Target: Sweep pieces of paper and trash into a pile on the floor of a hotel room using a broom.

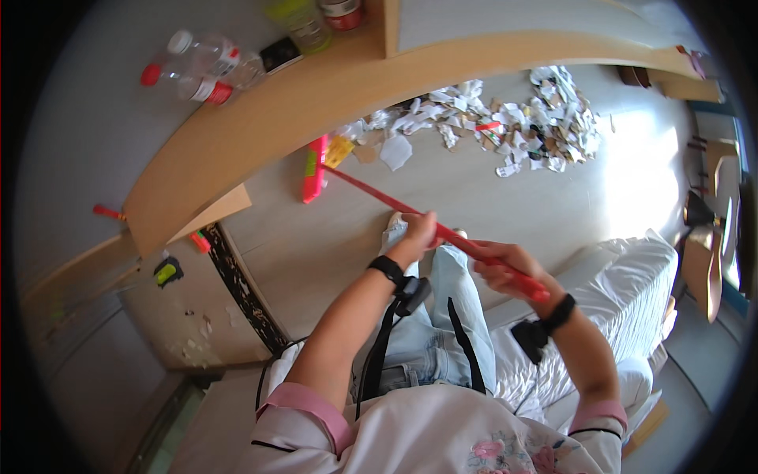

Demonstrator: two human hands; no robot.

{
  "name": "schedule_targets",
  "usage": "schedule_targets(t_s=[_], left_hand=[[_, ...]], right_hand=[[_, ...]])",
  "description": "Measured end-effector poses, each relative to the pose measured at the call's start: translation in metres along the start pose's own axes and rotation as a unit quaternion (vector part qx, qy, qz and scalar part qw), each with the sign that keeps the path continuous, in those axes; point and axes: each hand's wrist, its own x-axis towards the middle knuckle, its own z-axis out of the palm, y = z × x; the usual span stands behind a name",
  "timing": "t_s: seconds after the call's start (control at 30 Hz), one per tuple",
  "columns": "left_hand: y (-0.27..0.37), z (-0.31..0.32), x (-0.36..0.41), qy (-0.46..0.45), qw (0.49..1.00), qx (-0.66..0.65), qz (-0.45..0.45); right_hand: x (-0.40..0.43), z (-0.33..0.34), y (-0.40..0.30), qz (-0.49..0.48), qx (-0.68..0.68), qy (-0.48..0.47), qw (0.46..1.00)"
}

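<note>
Both hands grip the red handle of a broom (pixel 379 194), which slants from upper left to lower right. My left hand (pixel 419 232) is closed around the middle of the handle. Nearer the handle's end, my right hand (pixel 508 269) holds it. The pink broom head (pixel 314 169) rests on the grey floor beside a yellow wrapper (pixel 339 151) and a piece of brown card. A long heap of torn paper and other litter (pixel 521 130) lies beyond it on the floor. The wooden shelf hides part of the litter's far edge.
A curved wooden shelf edge (pixel 284 112) spans the upper left, with plastic bottles (pixel 204 89) and a black object (pixel 280 54) on it. A plastic-wrapped, padded piece of furniture (pixel 616 296) stands at the right. Wooden chairs (pixel 702 272) stand at the far right.
</note>
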Motion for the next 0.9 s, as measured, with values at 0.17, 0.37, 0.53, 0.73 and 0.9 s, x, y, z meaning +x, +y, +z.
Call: schedule_targets(t_s=[0.17, 0.37, 0.53, 0.73, 0.9], left_hand=[[0.008, 0.115, -0.036, -0.052, 0.993, 0.107, 0.009], [0.015, 0.215, -0.060, -0.123, 0.981, 0.136, 0.064], [-0.003, 0.285, -0.091, -0.171, 0.969, 0.165, 0.073], [-0.030, 0.319, -0.128, -0.176, 0.970, 0.162, 0.043], [-0.029, 0.309, -0.092, -0.049, 0.987, 0.155, 0.008]], right_hand=[[-0.104, -0.013, 0.005, -0.106, 0.038, 0.069, 0.991], [-0.178, -0.023, 0.007, -0.237, -0.020, 0.153, 0.959], [-0.242, -0.043, 0.024, -0.284, -0.037, 0.215, 0.934], [-0.306, -0.097, 0.020, -0.194, 0.034, 0.146, 0.969], [-0.277, -0.150, -0.054, -0.083, -0.003, 0.007, 0.997]])
